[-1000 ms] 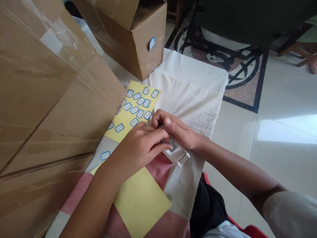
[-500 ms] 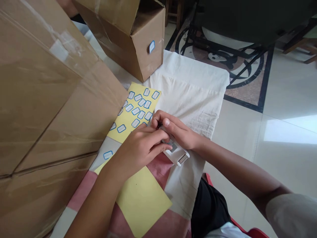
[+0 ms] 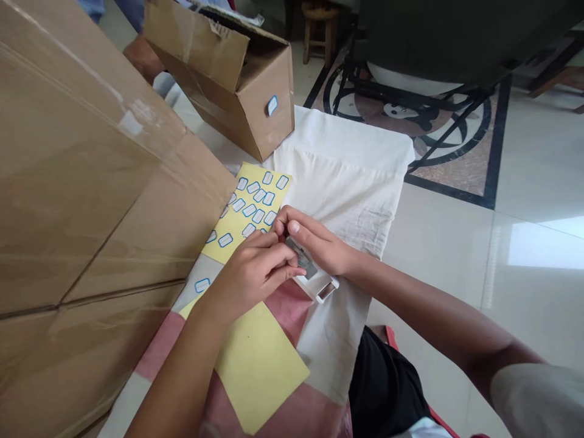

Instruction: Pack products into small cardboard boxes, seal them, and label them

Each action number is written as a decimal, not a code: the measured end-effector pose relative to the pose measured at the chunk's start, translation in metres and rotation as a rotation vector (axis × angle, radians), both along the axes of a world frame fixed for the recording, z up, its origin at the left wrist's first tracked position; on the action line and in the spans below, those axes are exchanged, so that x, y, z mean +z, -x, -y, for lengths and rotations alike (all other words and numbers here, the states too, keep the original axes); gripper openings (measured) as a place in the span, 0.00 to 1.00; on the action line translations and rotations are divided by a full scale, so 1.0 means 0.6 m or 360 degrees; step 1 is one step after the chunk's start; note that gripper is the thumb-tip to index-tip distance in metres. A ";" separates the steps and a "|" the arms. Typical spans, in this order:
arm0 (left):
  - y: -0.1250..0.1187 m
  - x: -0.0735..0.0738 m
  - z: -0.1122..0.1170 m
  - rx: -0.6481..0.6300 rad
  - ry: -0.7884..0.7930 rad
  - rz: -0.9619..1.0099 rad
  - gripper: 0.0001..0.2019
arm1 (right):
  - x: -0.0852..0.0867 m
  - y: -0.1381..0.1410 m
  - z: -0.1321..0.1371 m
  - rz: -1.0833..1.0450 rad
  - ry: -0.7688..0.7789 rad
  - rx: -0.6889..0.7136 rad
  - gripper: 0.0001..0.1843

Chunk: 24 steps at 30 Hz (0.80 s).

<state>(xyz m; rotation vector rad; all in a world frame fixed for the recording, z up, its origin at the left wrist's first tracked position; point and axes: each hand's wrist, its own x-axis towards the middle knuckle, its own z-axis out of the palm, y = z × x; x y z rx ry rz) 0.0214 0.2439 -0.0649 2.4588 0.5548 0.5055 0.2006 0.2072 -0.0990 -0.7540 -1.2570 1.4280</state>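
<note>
My right hand [image 3: 314, 240] is wrapped round a small white plastic case [image 3: 322, 285], which has a grey panel and a rectangular slot at its near end. My left hand [image 3: 258, 267] is closed, its fingertips and thumb pressed together at the case's left edge; what they pinch, if anything, is hidden. Both hands meet at the far end of the case, where the fingers cover it. Beyond them lies a yellow sheet [image 3: 212, 250] bearing several blue-bordered white labels [image 3: 225, 239]. A plain yellow sheet [image 3: 262, 371] is under my left forearm.
A large taped cardboard box [image 3: 104, 201] stands close on the left. At the back is a smaller cardboard box [image 3: 262, 125] with a raised flap and one label on its side. Another person's hand [image 3: 143, 58] is behind the boxes. A cloth [image 3: 347, 158] covers the table.
The left fingers have drawn back a little, showing more of the case's grey panel. The view has shifted slightly, bringing more of the other person's hand into sight.
</note>
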 end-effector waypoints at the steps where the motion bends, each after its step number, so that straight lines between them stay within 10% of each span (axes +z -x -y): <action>1: 0.001 -0.002 0.005 0.0045 -0.0021 0.0017 0.11 | 0.000 -0.001 0.000 0.0035 -0.0024 -0.0020 0.22; 12: -0.053 0.044 0.118 0.1079 -0.0070 -0.0865 0.14 | 0.007 -0.009 0.017 0.0600 -0.0093 -0.0233 0.27; 24: -0.101 0.097 0.126 0.1260 0.0407 -0.1031 0.14 | -0.001 -0.005 0.029 0.0574 -0.0440 -0.0330 0.29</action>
